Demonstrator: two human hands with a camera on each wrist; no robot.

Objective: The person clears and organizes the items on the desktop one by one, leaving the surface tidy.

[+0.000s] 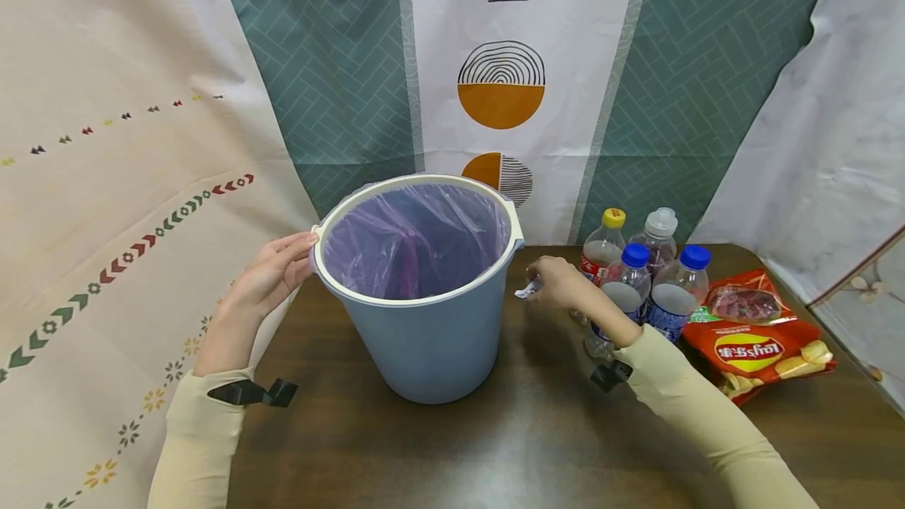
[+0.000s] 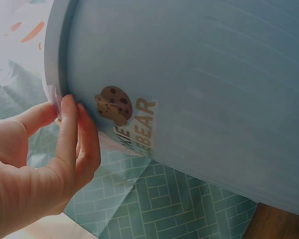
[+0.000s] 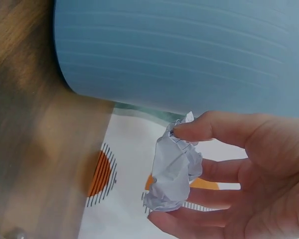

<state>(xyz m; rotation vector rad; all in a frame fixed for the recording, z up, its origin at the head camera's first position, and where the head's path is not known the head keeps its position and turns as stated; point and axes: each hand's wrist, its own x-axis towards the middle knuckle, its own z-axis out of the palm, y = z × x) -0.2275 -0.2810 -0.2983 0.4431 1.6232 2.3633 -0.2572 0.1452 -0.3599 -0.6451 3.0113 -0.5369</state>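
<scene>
partly curled left hand on bin rim, right hand around paper

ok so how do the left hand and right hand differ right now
The left hand pinches the bin rim, while the right hand holds crumpled paper. The left hand touches the bin at its left side; the right hand is off its right side, apart from it. Both have cream sleeves and black wrist straps.

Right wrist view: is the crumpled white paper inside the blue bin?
No, the right hand holds the crumpled white paper outside the blue bin, beside its outer wall.
</scene>
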